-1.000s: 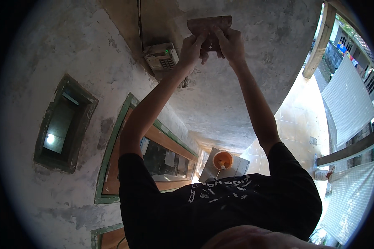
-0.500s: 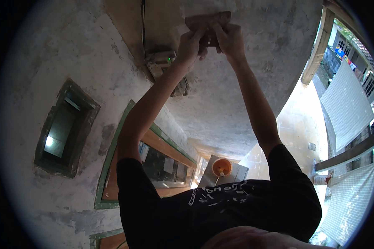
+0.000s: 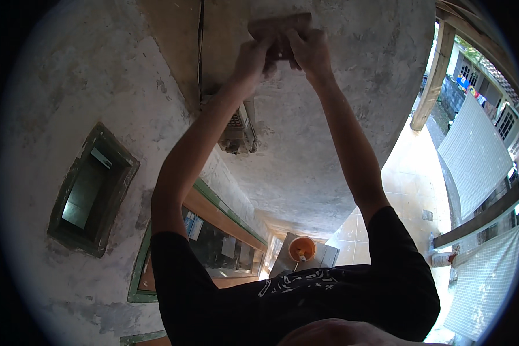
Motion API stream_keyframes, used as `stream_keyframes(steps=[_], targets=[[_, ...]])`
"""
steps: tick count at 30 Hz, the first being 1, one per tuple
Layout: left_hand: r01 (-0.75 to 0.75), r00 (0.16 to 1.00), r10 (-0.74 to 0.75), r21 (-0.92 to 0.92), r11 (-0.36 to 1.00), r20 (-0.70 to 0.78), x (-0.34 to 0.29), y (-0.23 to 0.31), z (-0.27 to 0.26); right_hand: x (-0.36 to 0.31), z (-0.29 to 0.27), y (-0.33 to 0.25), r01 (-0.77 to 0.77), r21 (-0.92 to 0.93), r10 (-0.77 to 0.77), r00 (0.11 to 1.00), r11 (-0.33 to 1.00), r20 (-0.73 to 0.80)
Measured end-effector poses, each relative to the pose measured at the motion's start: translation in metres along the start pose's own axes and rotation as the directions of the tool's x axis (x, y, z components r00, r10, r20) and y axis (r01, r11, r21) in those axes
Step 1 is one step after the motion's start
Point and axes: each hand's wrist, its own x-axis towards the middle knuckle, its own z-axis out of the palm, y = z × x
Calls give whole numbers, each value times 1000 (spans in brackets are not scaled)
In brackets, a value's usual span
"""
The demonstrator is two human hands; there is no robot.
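Both arms reach up against the grey, patchy wall (image 3: 340,144). At the top of the view, my left hand (image 3: 251,62) and my right hand (image 3: 313,53) grip a wide scraper (image 3: 279,24) together. Its broad, dark reddish-brown blade lies across the wall above my fingers. My thumbs point toward each other on the tool's back. The fingers are curled around its lower part, which the hands partly hide. Whether the blade carries any filler, I cannot make out.
A wall-mounted electrical box (image 3: 236,130) sits behind my left forearm, with a cable (image 3: 200,52) above it. An orange bucket (image 3: 302,248) rests on a grey board (image 3: 327,255) below. On the left is a small framed opening (image 3: 92,190); wooden posts (image 3: 435,75) stand at right.
My hands and the scraper have shifted slightly left and up in the picture, while the surroundings sit a little lower. My left forearm now covers more of the electrical box. Both hands keep their hold.
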Motion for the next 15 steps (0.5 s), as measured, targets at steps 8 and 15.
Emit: stream_keyframes(steps=[8,15], targets=[[-216,974,212,-30,976,-84,38,22,6,21,4,-36,67,173,-69,998,983,7],[-122,986,115,44,992,125,-23,-25,56,-35,-72,1,-95,59,91,993,994,69]])
